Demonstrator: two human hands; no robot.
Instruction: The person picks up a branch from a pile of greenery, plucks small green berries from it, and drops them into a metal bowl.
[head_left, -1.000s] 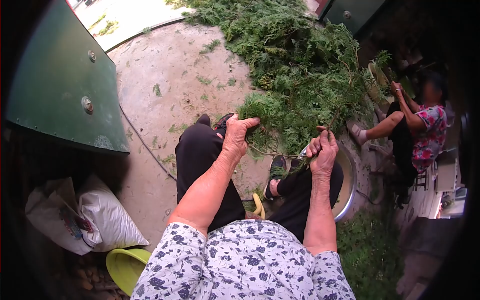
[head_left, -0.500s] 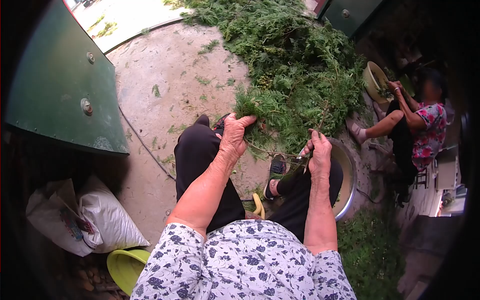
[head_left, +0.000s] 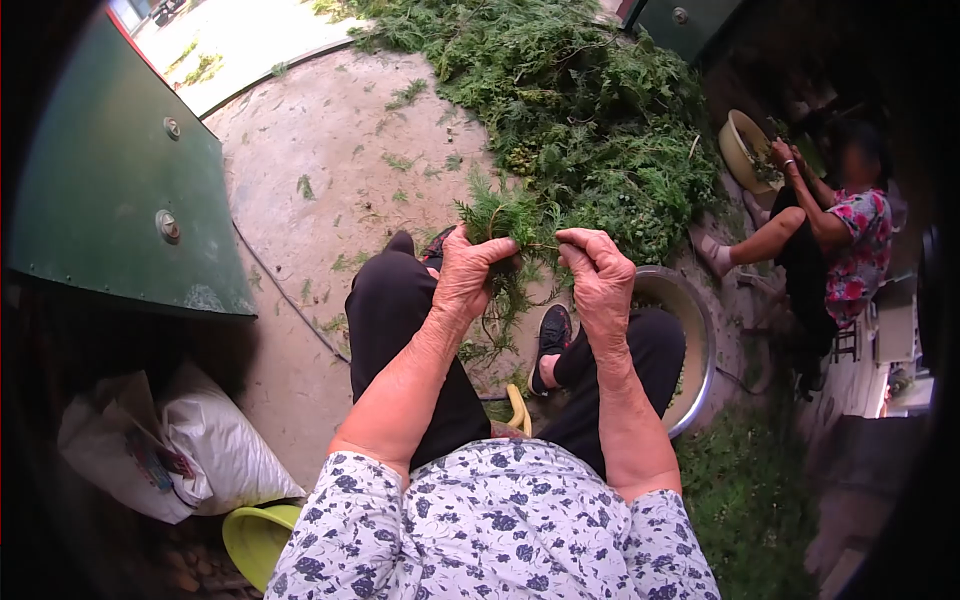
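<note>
My left hand is closed around a green, feathery evergreen sprig, whose fronds stick up above my fingers and trail below them. Level with it, my right hand pinches a thin stem between thumb and fingertips. The stem spans the short gap between my hands. Just beyond them lies a large heap of cut evergreen branches. A wide metal basin stands to the right of my right knee, partly hidden by my leg.
At right, a seated person works over a cream basin. Left of me are a green metal door, a white sack and a yellow-green basin. A cable crosses the concrete floor. More greenery lies at lower right.
My right hand has moved up and left from beside the metal basin, close to my left hand, and now pinches the thin stem there. My left hand has stayed nearly in place, holding the sprig.
</note>
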